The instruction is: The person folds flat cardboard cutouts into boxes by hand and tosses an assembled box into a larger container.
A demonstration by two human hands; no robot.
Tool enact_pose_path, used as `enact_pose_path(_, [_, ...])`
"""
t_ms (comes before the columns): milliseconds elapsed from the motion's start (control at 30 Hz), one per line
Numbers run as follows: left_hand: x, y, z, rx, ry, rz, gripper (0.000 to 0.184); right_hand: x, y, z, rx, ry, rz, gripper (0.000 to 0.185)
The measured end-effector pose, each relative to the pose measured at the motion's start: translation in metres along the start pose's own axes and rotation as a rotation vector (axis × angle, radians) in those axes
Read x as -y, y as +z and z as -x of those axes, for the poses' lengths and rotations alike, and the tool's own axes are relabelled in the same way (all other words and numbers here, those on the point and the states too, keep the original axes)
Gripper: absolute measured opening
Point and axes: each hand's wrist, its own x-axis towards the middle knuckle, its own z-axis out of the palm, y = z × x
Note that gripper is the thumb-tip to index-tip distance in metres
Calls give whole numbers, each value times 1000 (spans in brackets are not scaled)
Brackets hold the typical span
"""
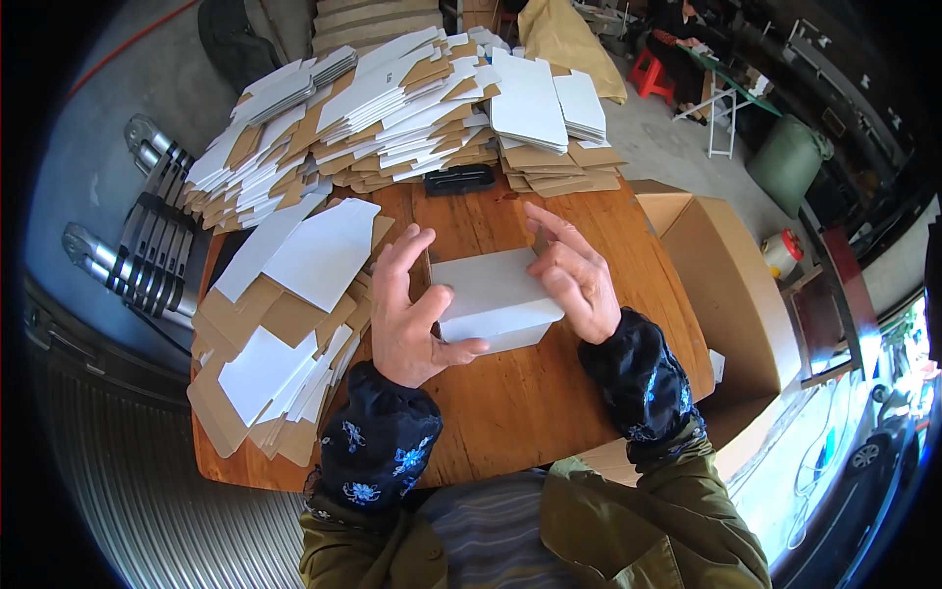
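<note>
A small white cardboard box (496, 284) sits in front of me on the wooden table, its white top panel facing up. At its left side is my left hand (407, 312), with the thumb along the front and a finger at the top left edge. My right hand (577, 280) is bent around the right end, its fingertips at the far right corner and the thumb near the right edge. A brown flap edge shows beside each hand. The palms hide parts of both box ends.
Flattened white-and-brown cartons (324, 257) lie left on the table (510, 417). Large stacks of them (402, 103) fill the back, near a black tray (459, 180). A big open carton (731, 285) stands at the right. Farther off, a person (677, 25) sits near a red stool (651, 77).
</note>
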Motion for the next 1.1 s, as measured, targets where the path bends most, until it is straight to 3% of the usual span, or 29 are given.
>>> enact_pose_path(233, [-24,-24,-16,157,31,-180,20,8,-4,-4,47,38,84,24])
enact_pose_path(300, [-31,-23,-15,176,49,-247,17,10,-3,-4,12,11,155,27])
enact_pose_path(433, [-47,-11,-9,242,102,-456,22,13,-4,-9,-36,-109,385,30])
enact_pose_path(600, [-65,12,10,302,-7,-534,37,41,1,-11,32,-250,669,28])
enact_pose_path(700, [-72,25,24,305,-46,-568,33,44,21,-2,98,-313,702,29])
enact_pose_path(733, [-74,25,29,346,-2,-640,30,42,27,2,136,-342,758,39])
enact_pose_path(867, [-75,23,30,478,24,-773,29,43,40,10,241,-221,928,72])
enact_pose_path(1033, [-75,30,30,478,106,-1014,36,38,51,22,188,-85,756,73])
enact_pose_path(1100, [-76,30,28,423,40,-845,39,37,52,24,182,-75,734,73])
